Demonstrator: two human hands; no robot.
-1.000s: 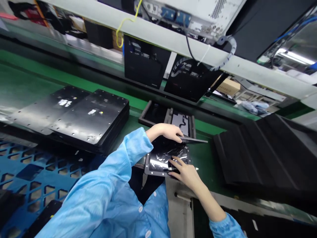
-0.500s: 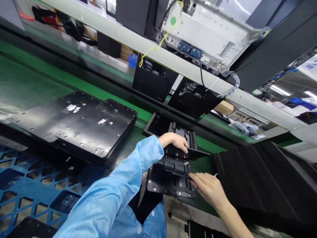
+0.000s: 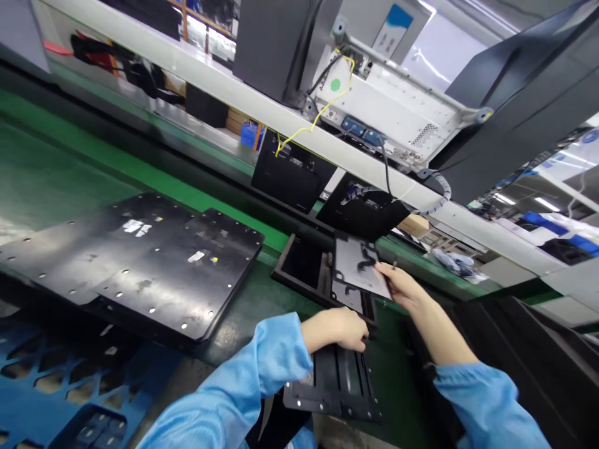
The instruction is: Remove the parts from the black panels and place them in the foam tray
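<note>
My right hand [image 3: 397, 284] pinches the right edge of a thin light-grey panel [image 3: 350, 257] with black shapes on it. The panel is tilted over a dark foam-edged tray [image 3: 290, 284], whose right compartment shows another grey panel [image 3: 346, 296]. Nearer my body, my left hand [image 3: 344, 328] curls closed over the far part of a black frame plate [image 3: 337, 386] with long openings and bright holes along its near edge. Its fingertips are partly hidden.
A stack of large black plates [image 3: 154, 268] lies on the green bench at left, above a blue plastic pallet [image 3: 28, 386]. Black panels [image 3: 292, 171] lean under the shelf [image 3: 224, 87]. A black corrugated case [image 3: 515, 355] stands at right, and a cabled white metal unit [image 3: 388, 106] sits above.
My right hand has left the black frame plate and moved up and away, now with the grey panel. My left hand has come down toward my body, onto the frame plate.
</note>
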